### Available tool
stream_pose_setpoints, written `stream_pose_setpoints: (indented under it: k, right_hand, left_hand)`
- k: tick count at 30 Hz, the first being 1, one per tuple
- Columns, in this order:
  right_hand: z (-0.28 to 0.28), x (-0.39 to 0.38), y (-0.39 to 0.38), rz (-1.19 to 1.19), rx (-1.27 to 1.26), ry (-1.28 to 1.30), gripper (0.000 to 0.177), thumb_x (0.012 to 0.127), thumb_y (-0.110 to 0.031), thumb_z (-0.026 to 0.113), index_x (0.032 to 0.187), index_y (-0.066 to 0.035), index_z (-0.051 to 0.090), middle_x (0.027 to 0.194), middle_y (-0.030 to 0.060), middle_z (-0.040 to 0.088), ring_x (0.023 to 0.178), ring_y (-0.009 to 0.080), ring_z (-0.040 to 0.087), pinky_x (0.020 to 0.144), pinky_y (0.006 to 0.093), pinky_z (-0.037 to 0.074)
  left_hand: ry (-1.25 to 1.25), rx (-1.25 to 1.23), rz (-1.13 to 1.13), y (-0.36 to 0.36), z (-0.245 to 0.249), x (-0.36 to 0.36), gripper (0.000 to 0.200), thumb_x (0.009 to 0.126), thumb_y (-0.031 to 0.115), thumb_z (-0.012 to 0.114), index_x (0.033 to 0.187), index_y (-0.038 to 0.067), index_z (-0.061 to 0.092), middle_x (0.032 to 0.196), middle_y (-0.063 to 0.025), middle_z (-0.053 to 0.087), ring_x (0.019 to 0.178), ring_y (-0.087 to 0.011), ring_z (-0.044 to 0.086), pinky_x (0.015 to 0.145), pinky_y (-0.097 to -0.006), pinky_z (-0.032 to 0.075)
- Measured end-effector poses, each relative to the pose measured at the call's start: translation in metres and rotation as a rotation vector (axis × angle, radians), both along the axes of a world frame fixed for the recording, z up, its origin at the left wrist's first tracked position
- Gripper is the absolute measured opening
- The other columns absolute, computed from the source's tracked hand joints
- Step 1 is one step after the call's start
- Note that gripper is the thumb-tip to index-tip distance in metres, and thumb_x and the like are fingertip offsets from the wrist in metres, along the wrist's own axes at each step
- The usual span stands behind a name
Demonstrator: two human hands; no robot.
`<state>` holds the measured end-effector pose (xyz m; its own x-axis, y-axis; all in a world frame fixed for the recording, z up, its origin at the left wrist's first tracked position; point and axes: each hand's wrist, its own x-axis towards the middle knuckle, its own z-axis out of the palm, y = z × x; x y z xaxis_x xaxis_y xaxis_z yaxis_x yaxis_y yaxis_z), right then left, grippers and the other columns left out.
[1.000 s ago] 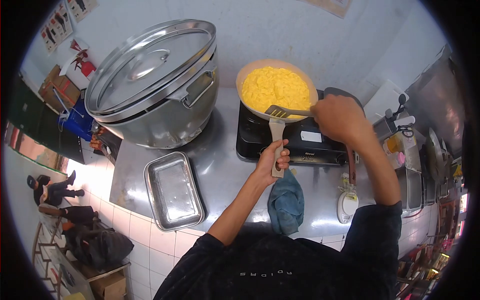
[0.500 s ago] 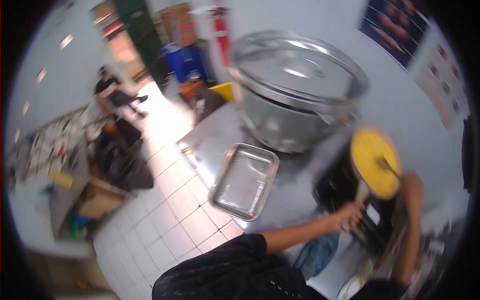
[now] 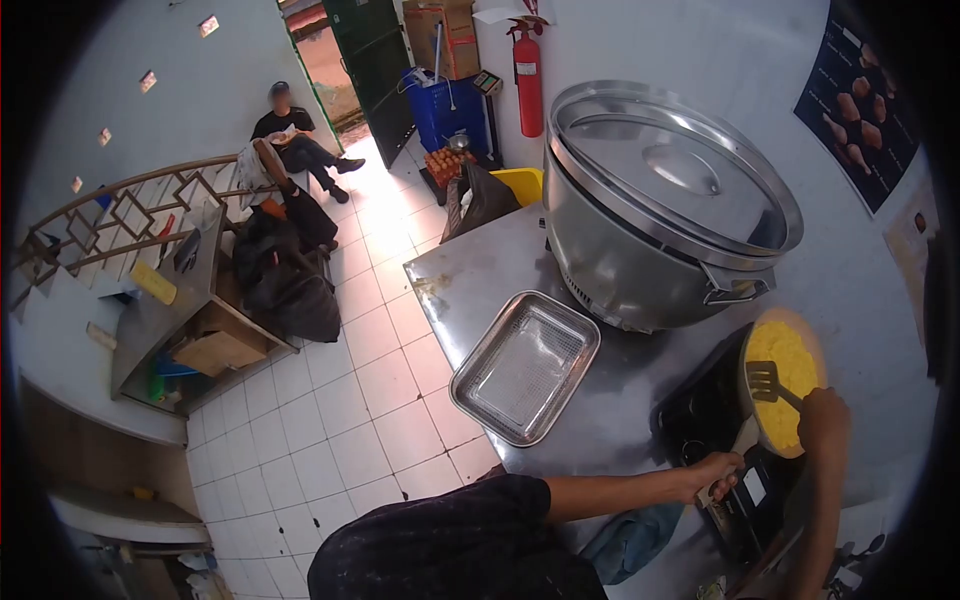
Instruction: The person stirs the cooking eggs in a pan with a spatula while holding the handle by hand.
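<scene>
Left hand (image 3: 718,478) is wrapped firmly around the handle (image 3: 746,438) of the pan (image 3: 819,350). Right hand (image 3: 825,418) is folded around the spatula (image 3: 788,398), whose slotted end is over the yellow food (image 3: 785,345), perhaps touching it; this I cannot see well. The pan sits on the stove (image 3: 685,400), toward the back edge of the table (image 3: 470,275). Near the stove stands the pot (image 3: 620,260); the tray (image 3: 530,365) lies at the front edge.

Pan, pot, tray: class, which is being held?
The pan of yellow food: the left hand grips its handle; the lidded pot and metal tray stand untouched.
</scene>
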<state>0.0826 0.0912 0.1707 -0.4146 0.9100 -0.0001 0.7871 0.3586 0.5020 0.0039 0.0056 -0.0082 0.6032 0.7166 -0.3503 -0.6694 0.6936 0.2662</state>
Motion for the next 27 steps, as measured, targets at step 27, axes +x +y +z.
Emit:
stream_pose_setpoints:
  k: [27]
  right_hand:
    - [0.031,0.127,0.038,-0.266,0.235,-0.072,0.011,0.077,-0.011,0.057,0.084,-0.003,0.054,0.084,0.0164,0.057,0.079,0.0343,0.059,0.069,0.0432,0.048]
  left_hand:
    - [-0.035,-0.018,-0.016,0.002,-0.002,0.002,0.023,0.085,0.025,0.05,0.098,0.008,0.04,0.063,0.003,0.04,0.041,-0.003,0.032,0.035,-0.0183,0.03]
